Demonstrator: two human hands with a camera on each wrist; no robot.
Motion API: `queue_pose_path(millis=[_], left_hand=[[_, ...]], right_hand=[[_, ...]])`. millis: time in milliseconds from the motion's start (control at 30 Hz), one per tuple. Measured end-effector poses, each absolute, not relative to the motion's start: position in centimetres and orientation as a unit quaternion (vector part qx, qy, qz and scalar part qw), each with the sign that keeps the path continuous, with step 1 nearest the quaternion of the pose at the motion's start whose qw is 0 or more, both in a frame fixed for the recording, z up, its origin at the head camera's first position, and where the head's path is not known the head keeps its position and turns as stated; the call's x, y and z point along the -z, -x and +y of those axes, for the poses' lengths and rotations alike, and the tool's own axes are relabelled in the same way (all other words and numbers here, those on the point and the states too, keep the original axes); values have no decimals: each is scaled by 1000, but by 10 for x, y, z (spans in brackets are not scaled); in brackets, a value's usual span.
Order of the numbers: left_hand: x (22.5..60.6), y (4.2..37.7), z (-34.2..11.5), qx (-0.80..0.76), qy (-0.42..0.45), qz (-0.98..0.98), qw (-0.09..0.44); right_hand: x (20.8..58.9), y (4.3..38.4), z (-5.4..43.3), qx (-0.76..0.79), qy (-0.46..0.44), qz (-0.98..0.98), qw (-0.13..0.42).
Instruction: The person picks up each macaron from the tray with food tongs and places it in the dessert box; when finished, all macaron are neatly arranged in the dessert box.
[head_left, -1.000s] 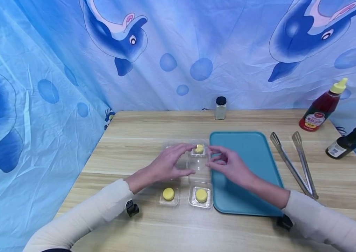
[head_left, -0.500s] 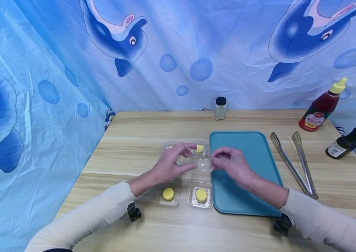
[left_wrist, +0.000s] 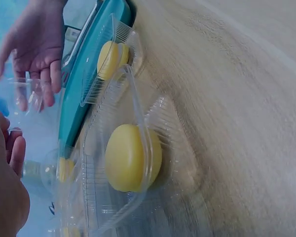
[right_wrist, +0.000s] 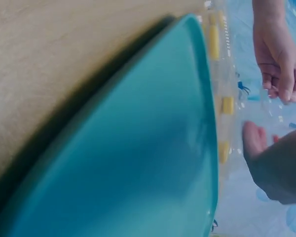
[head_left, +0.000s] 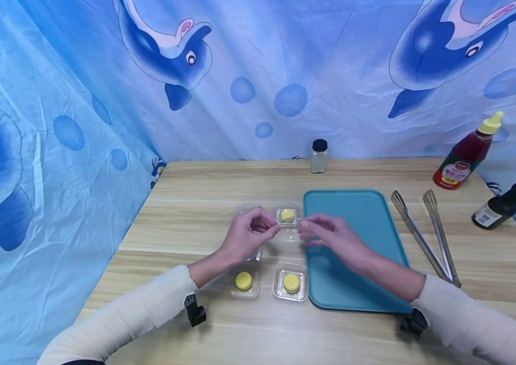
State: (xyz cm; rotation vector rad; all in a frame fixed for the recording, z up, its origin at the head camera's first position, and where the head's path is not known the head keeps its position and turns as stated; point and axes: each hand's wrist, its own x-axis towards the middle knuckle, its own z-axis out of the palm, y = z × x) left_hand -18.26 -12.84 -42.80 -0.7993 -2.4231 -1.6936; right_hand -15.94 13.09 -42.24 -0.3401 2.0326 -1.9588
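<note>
Thumb and fingertips of my left hand (head_left: 250, 234) pinch the edge of a clear, lid-like plastic piece (head_left: 290, 235), raised between my hands. My right hand (head_left: 334, 239) is at its other side, fingers loosely extended; in the left wrist view the right palm (left_wrist: 39, 52) faces the piece. Behind it, a yellow macaron (head_left: 287, 215) sits in a clear plastic box. Two more macarons lie in clear boxes nearer me, the left one (head_left: 244, 281) and the right one (head_left: 291, 283). My left hand hides most of the back-left box.
A teal tray (head_left: 358, 284) lies under my right forearm. To its right are metal tongs (head_left: 440, 238), a red sauce bottle (head_left: 463, 158) and a dark bottle (head_left: 504, 204). A small black-capped jar (head_left: 319, 157) stands at the table's back.
My left hand has gone from spread fingers to pinching the plastic piece. My right hand, which pinched the piece's right edge half a second ago, has loosened its fingers.
</note>
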Motion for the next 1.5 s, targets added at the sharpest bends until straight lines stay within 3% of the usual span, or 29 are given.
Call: queue_pose_path(millis=[200, 367, 500, 733, 833, 1200, 1500], left_hand=[[430, 181, -130, 535, 306, -783, 79], [432, 181, -131, 497, 354, -782, 123], [434, 182, -134, 475, 382, -783, 125], [431, 179, -144, 463, 385, -798, -24], [427, 176, -147, 441, 376, -813, -63], [423, 155, -149, 328, 422, -844, -55], [433, 137, -147, 273, 445, -853, -28]], right_hand=[[417, 160, 134, 680, 130, 678, 249], [416, 159, 135, 681, 131, 671, 262], [416, 157, 135, 672, 120, 682, 262], [422, 151, 134, 636, 144, 737, 176], [425, 146, 132, 625, 185, 746, 139], [434, 124, 133, 499, 273, 820, 60], [444, 103, 130, 388, 329, 860, -37]])
